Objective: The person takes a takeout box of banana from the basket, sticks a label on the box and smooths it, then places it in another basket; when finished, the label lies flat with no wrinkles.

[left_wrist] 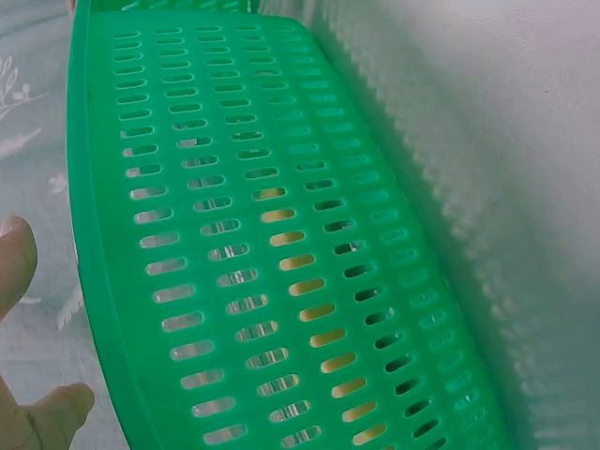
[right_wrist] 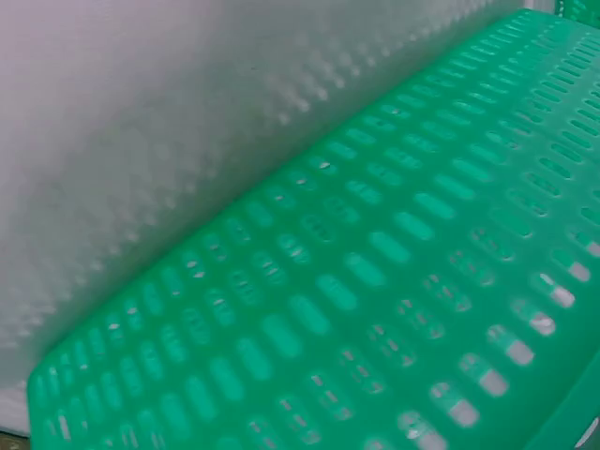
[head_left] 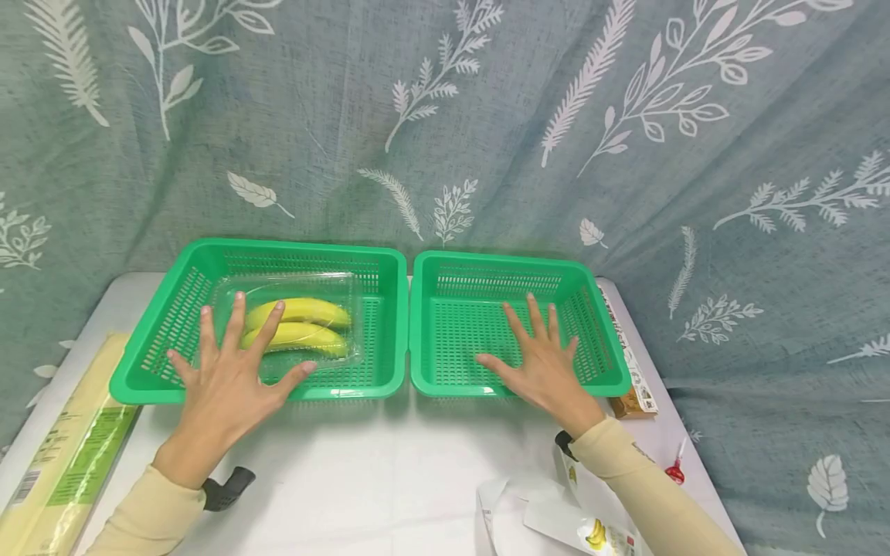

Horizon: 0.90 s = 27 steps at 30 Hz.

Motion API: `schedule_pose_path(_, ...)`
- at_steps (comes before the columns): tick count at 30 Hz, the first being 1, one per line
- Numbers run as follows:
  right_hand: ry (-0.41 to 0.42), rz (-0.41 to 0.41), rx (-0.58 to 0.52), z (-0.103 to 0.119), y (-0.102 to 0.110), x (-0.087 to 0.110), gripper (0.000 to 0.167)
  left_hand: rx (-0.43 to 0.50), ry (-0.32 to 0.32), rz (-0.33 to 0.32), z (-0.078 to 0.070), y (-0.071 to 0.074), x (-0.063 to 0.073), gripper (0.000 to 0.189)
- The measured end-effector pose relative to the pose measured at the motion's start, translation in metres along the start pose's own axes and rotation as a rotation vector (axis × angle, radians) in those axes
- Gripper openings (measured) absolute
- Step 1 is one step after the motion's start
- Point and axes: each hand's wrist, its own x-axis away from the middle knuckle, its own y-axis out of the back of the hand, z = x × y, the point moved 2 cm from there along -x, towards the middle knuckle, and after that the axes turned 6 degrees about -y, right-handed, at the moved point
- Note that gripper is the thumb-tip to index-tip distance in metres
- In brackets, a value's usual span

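My left hand (head_left: 232, 382) is spread over the front rim of the left green basket (head_left: 299, 248), fingers straight and holding nothing. In this basket lies a clear plastic box (head_left: 356, 332) with two yellow bananas (head_left: 306, 311) in it. Across the right green basket (head_left: 501, 259), my right hand (head_left: 545, 369) spreads its fingers too, with nothing in its grip. The left wrist view shows the slotted basket wall (left_wrist: 225, 281) close up and fingertips (left_wrist: 61, 417) at the left edge. Another slotted wall (right_wrist: 319, 309) fills much of the right wrist view, where no hand shows.
A long yellow and green package (head_left: 83, 455) lies left of the baskets. To the right are a printed box (head_left: 636, 401) and a small red object (head_left: 674, 471). White packaging with a banana picture (head_left: 556, 513) sits at the front of the white table (head_left: 334, 479). Patterned cloth (head_left: 334, 154) hangs behind.
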Motion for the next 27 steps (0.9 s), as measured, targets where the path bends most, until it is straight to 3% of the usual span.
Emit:
schedule_pose_path(10, 0.024, 0.000, -0.005, 0.006, -0.002, -0.003, 0.094, 0.021, -0.001, -0.005, 0.005, 0.003, 0.003, 0.088)
schedule_pose_path(13, 0.076, -0.012, -0.067, 0.012, 0.004, -0.008, 0.089, 0.116, -0.036, -0.073, 0.008, 0.009, 0.000, 0.084)
schedule_pose_path(17, 0.168, 0.018, -0.203, 0.036, 0.018, -0.020, 0.069, 0.274, -0.038, -0.139, 0.017, 0.026, -0.009, 0.075)
schedule_pose_path(22, 0.252, 0.127, -0.359, 0.071, 0.037, -0.038, 0.048, 0.400, 0.052, -0.049, 0.042, 0.050, -0.025, 0.047)
schedule_pose_path(27, 0.271, 0.229, -0.457, 0.105, 0.043, -0.053, 0.044, 0.580, 0.178, -0.019, 0.069, 0.059, -0.038, 0.042)
